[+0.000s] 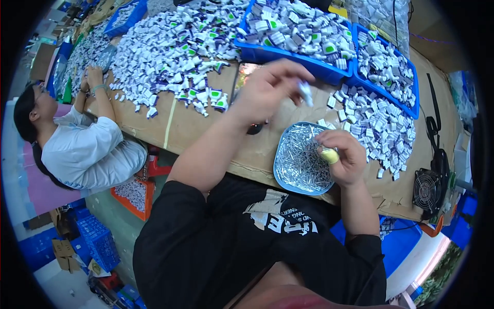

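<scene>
Pinching a small white plastic part (306, 93) above the desk (195, 123), the left hand (267, 90) keeps it raised for fitting, while the right hand (342, 154) hovers curled over the metal pin tray (288, 175), fingers closed on something yellowish (330, 155), probably for reach.

Brown cardboard boxes (63, 252) on floor lower left, beside blue crates; clear plastic bag (378, 15) of white parts at table's far edge.
</scene>
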The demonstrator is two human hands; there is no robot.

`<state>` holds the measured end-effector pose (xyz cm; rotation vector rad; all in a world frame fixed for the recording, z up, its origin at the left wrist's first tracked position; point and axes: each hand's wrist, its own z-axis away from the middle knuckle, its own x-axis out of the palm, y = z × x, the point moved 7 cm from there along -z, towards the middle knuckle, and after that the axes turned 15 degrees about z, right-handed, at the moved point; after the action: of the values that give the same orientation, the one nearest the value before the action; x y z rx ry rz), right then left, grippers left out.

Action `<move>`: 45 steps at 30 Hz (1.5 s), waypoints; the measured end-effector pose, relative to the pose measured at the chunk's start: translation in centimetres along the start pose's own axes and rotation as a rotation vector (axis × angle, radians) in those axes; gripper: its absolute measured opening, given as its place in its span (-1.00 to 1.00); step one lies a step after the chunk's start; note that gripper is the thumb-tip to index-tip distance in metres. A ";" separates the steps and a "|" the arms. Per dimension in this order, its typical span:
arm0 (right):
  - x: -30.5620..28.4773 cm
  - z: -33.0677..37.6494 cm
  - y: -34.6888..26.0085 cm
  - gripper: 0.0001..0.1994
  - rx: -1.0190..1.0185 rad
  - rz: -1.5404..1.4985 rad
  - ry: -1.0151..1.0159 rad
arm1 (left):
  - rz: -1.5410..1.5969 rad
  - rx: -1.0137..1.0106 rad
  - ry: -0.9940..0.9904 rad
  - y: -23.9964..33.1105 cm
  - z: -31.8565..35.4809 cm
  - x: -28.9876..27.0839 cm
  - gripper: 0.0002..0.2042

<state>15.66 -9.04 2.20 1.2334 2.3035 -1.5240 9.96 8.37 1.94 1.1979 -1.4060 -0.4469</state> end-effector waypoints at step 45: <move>-1.5 0.3 1.2 -0.87 0.171 -0.054 0.100 | -0.304 0.008 -0.110 -3.1 2.3 4.4 -0.85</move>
<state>17.39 -9.92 1.93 1.3260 2.3264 -1.7478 10.04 2.59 1.07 1.4178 -1.3218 -0.7282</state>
